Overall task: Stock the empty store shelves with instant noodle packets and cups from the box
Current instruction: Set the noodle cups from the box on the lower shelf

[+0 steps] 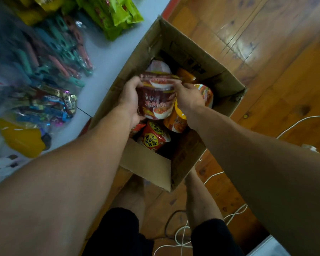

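The dark red noodle cup (156, 102) lies between both hands inside the box (220, 71), lid end away from the person. Fingers of the left hand (129, 100) wrap its side; fingers of the right hand (189, 97) grip its rim.

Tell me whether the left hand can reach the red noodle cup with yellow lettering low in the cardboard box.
Probably yes: the red cup lies uncovered just beneath the left hand, though that hand grips a maroon cup.

Small shop: pale shelf (103, 52) stacked with green snack packets (115, 13), bagged plastic clips (59, 48), wrapped candy (50, 106); cardboard box (201, 58) of noodle cups (155, 135) on wood floor (266, 43).
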